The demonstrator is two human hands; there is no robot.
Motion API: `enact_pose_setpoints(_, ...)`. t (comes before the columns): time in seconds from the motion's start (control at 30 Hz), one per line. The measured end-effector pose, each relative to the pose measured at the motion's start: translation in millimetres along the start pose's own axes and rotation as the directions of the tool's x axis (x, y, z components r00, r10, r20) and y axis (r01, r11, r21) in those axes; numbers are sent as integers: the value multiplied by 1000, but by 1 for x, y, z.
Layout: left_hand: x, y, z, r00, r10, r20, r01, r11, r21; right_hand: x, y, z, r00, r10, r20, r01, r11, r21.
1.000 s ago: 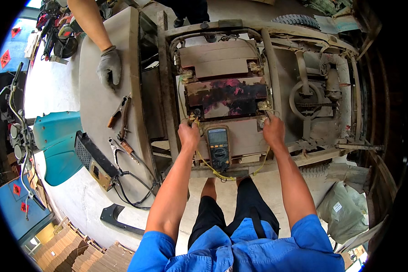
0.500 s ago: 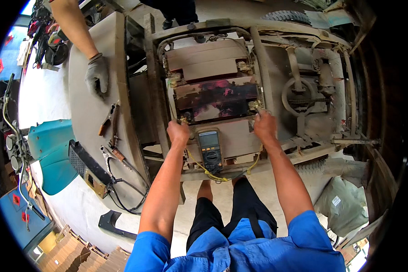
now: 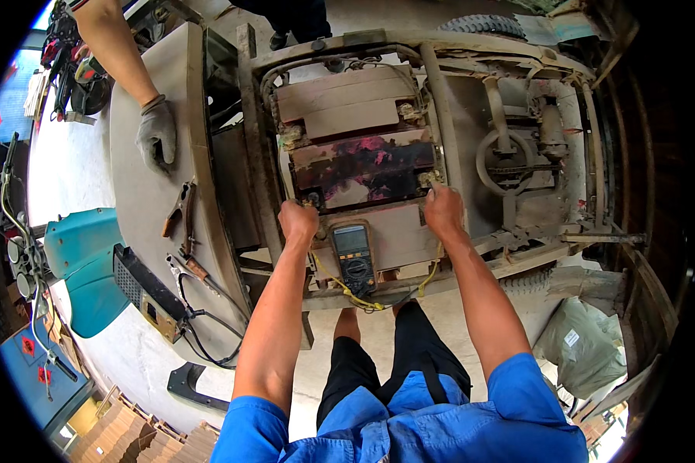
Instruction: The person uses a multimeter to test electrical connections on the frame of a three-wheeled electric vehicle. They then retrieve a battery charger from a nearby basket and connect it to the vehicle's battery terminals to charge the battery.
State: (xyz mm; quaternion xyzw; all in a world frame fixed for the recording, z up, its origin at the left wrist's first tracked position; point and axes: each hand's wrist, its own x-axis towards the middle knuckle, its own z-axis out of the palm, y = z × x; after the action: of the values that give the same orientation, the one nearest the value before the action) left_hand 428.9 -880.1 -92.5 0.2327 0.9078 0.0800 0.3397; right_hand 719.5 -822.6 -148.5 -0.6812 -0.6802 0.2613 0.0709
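Observation:
A dark multimeter (image 3: 353, 255) with a grey screen lies on the nearest of several dusty batteries in a metal frame. Yellow test leads (image 3: 427, 284) loop below it and run up toward both hands. My left hand (image 3: 298, 221) is closed on a probe at the left terminal of the middle battery (image 3: 363, 164), whose top is stained dark and pink. At that battery's corroded right terminal (image 3: 428, 179), my right hand (image 3: 445, 210) is closed on the other probe. The probes themselves are mostly hidden by my fingers. Another battery (image 3: 340, 104) sits farther back.
A co-worker's gloved hand (image 3: 157, 139) rests on the flat panel (image 3: 143, 208) at left. Clamps with wooden-coloured handles (image 3: 181, 208) and black cables (image 3: 201, 347) lie there too. The metal frame (image 3: 440, 116) surrounds the batteries; a ring-shaped part (image 3: 483, 166) is on the right.
The whole view has shifted slightly, moving the scene a little left. Both my hands stay at the same terminals, and the multimeter keeps its place on the battery.

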Motion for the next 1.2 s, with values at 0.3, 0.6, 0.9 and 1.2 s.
enact_pose_setpoints(0.3, 10, -5, 3, 1000, -3, -11, 3, 1000, 25, 5, -12, -5, 997, 40, 65, -35, 997, -70)
enact_pose_setpoints(0.6, 5, 2, -7, 988, -77, 134, 74, 997, 27, 4, -9, 2, 999, 6, 39, -3, 998, -64)
enact_pose_setpoints(0.9, 19, -15, 6, 999, -41, 34, 39, 998, 44, 7, -13, -5, 999, -29, 43, 32, 998, -58)
enact_pose_setpoints(1.2, 23, -19, 9, 999, -41, 24, 42, 999, -22, 9, -15, -4, 999, 15, 34, -12, 996, -91)
